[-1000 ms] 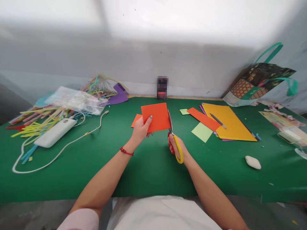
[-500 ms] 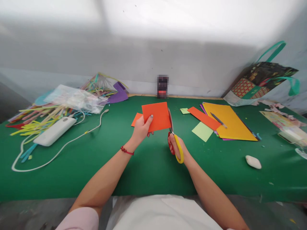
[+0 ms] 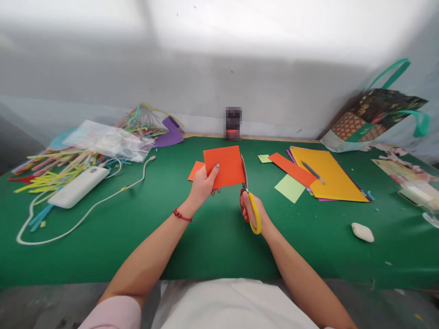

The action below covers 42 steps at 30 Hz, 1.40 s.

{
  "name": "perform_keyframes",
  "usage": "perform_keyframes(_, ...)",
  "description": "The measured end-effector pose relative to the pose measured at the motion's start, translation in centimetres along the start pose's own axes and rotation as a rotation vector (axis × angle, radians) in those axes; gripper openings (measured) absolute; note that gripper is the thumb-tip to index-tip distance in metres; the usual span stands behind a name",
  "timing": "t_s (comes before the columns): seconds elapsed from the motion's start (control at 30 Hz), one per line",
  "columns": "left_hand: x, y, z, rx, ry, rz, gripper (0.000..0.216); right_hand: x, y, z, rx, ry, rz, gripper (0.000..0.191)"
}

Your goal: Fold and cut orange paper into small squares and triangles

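Note:
My left hand (image 3: pixel 203 183) grips a sheet of orange paper (image 3: pixel 224 165) by its lower left part, with the thumb lying on top. Held in my right hand (image 3: pixel 255 208) is a pair of scissors (image 3: pixel 255 214) with yellow and red handles. Their blades point away from me along the right edge of the orange paper; whether the edge lies between them I cannot tell. Another orange piece (image 3: pixel 195 171) shows behind my left hand, partly hidden by it. To the right, an orange strip (image 3: pixel 291 169) and a light green square (image 3: pixel 290 188) lie on the table.
A pen (image 3: pixel 313 172) rests on yellow sheets (image 3: pixel 329 176). A small green folded paper (image 3: pixel 264 158) and a white case (image 3: pixel 362 232) are nearby. At left are a power bank (image 3: pixel 78 187) with its cable and a heap of paper strips (image 3: pixel 51 171). A bag (image 3: pixel 366 119) stands back right.
The scissors' yellow handle has shifted slightly to the left, nearer the red one. My left hand and the orange paper have hardly moved.

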<state>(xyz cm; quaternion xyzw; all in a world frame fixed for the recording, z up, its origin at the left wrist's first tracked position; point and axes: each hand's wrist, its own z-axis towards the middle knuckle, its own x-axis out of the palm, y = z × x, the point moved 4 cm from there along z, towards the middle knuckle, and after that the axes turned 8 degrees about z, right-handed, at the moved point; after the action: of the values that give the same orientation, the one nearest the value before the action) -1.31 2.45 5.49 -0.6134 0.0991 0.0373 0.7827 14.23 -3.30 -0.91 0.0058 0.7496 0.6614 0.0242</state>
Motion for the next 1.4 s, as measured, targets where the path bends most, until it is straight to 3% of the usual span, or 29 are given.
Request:
perform_keyframes(0.93,-0.03,-0.20,0.04,-0.005,-0.012,-0.014,0.036,-0.14,0.59,-0.40,-0.027,0.000,-0.032,0.050)
perform_keyframes(1.2,-0.20,-0.26,-0.03,-0.021,-0.002,-0.036,0.036,-0.02,0.03,0.14,-0.007,0.099,0.051,0.056)
perform_keyframes(1.4,0.21,-0.22,-0.14,-0.041,0.024,-0.029,0.034,-0.15,-0.28,0.35,-0.015,0.100,0.082,0.056)
